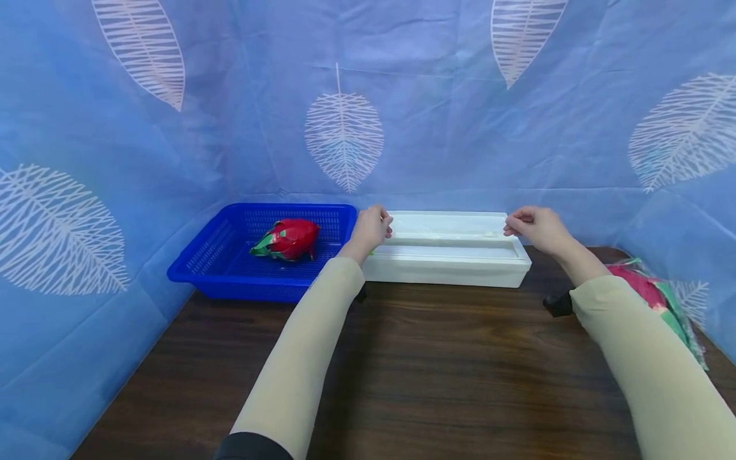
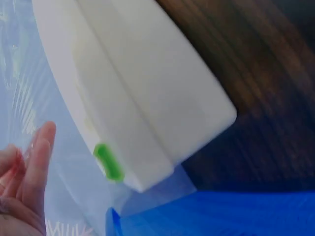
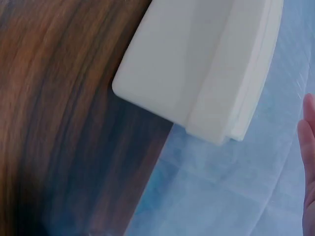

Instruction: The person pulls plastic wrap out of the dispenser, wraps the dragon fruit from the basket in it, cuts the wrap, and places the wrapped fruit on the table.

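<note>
A long white cling film dispenser point(image 1: 445, 271) stands against the back cloth, with a small green piece point(image 2: 109, 162) at its left end. My left hand point(image 1: 370, 230) is at the dispenser's back left corner, thumb and fingertips pinching clear film that is barely visible. At the back right corner my right hand point(image 1: 537, 227) pinches the film's other side between thumb and fingers. Only the fingers point(image 3: 307, 142) of the right hand show in the right wrist view, at its edge. Shiny clear film point(image 2: 12, 54) shows in the left wrist view, above the left fingers.
Left of the dispenser stands a blue perforated basket point(image 1: 230, 281) holding a red dragon fruit point(image 1: 296, 239) with green tips. Another red and green fruit point(image 1: 644, 287), wrapped in clear film, lies at the right, partly behind the right sleeve. The dark wooden table point(image 1: 460, 370) stretches in front.
</note>
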The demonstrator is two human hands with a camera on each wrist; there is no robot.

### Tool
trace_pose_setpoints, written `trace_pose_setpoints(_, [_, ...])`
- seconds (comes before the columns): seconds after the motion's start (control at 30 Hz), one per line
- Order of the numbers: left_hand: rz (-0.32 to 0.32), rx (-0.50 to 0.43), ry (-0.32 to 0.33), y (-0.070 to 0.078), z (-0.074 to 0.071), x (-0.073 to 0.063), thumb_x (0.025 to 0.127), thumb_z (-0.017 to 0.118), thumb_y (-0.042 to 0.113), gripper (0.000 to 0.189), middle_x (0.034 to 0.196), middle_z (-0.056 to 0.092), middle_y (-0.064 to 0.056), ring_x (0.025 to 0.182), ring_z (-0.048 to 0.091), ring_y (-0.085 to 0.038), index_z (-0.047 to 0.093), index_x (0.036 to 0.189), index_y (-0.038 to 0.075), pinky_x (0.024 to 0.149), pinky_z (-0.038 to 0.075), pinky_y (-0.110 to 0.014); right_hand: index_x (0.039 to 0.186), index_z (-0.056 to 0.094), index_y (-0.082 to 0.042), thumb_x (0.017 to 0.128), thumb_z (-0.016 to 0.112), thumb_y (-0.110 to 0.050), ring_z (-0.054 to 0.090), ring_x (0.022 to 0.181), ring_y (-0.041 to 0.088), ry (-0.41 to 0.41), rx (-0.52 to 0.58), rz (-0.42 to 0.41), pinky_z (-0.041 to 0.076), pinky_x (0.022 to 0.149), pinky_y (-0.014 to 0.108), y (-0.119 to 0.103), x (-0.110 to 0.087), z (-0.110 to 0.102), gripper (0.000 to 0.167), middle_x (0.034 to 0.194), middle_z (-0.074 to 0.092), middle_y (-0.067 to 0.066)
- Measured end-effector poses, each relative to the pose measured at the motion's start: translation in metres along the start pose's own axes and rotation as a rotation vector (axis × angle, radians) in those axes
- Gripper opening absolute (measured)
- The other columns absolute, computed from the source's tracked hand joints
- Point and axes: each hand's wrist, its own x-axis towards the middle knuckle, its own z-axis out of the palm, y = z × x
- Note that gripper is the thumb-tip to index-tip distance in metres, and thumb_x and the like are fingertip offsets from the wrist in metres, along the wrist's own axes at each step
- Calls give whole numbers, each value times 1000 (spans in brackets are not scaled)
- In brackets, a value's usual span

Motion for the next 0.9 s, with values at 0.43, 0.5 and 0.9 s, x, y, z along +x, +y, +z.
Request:
trace_pose_setpoints(0.43, [44,-27,-218,4,-36,6,94,62,3,25,107,68,-18,101,64,-31,64,117,-6,89,51,-40,119,63,9,101,55,-18,60,98,41,18,-93,1,48,81,53,-10,3,-11,33,102,67,24])
trace_pose_setpoints(0.5, [34,-57,-221,5,-38,7,97,58,2,20,106,68,-20,101,65,-33,66,113,-7,89,51,-41,118,63,8,101,55,-19,60,99,41,24,-90,3,47,83,55,-11,3,-13,33,101,67,23])
trace_pose_setpoints(0.9, [54,-5,-121,26,-51,5,100,54,7,18,95,70,-17,84,69,-24,68,102,-5,74,55,-30,112,65,5,102,53,-20,65,87,25,20,-116,-38,50,71,34,-22,4,-31,30,99,69,19])
